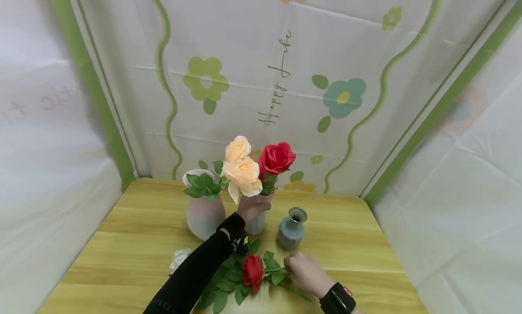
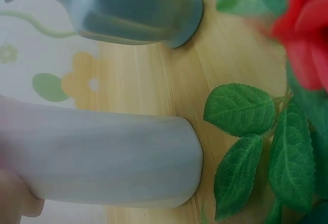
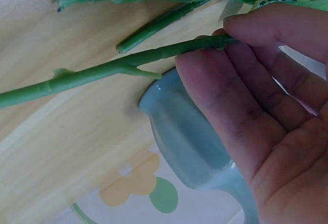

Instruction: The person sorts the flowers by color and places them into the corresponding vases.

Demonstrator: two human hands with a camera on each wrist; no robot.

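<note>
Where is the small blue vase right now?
In the head view, the small blue vase stands on the table right of the slim vase the left hand grips, just beyond the right hand.

The head camera, the farthest off, looks forward and down over the table (image 1: 350, 223) toward the printed cloth (image 1: 240, 37) at 12 o'clock. The left wrist camera looks from close by, turned sideways: the pale vase's (image 2: 102, 157) base points to 3 o'clock. The right wrist camera, also close, has the right hand (image 3: 271, 121) at 3 o'clock. All share the blue-grey vase (image 1: 291, 230): at 5, 11 and 5 o'clock respectively.
</note>
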